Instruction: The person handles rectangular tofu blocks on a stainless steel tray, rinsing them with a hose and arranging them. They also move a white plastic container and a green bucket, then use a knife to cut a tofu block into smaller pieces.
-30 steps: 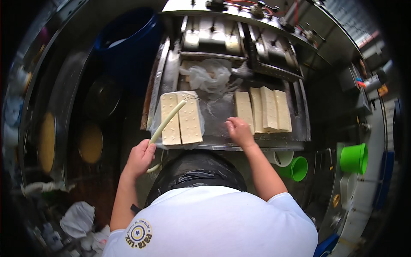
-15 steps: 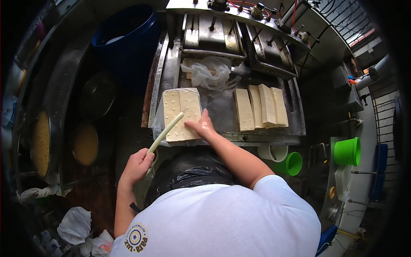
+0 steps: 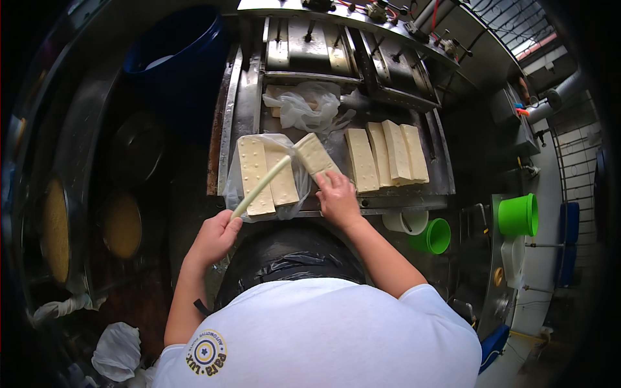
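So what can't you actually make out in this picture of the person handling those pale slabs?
Head view only:
- Underside of the pale dimpled slab under the right hand: faces away; its near end is covered by the fingers.
- Grip of the left hand on the long pale stick: the fist hides the stick's lower end.
- Contents of the dark blue tub: too dark.
- Crumpled clear plastic bag: what lies beneath is covered.

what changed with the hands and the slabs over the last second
The right hand went from the four slabs on the right over to the left stack, then pulled one pale slab off it toward the middle, where it now lies tilted under the fingers. The left hand kept its grip on the long pale stick across the stack. The crumpled plastic stayed put.
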A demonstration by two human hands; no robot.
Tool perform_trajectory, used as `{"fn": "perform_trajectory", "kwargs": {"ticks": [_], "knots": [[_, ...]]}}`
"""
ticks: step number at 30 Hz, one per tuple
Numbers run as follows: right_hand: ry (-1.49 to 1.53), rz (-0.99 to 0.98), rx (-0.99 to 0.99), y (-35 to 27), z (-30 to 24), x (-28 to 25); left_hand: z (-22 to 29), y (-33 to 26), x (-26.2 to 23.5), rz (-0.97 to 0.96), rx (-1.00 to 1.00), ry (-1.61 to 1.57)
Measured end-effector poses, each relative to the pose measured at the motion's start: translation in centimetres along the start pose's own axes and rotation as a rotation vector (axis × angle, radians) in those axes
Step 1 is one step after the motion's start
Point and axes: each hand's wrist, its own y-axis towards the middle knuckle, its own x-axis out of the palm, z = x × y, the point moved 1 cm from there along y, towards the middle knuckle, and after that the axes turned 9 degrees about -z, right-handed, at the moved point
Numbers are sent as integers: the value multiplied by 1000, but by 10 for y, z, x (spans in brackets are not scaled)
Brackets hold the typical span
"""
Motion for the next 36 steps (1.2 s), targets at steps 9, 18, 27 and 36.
{"fn": "perform_trajectory", "kwargs": {"ticks": [9,18,27,36], "knots": [[-48,-255,279,5,26,73,33,16,20,-342,-64,302],[-23,-424,70,153,9,62,37,34,31,-30,-29,208],[23,-12,21,-47,62,79,19,26,51,-244,-90,273],[1266,-172,788,-63,67,89,45,51,64,-372,-78,374]]}}
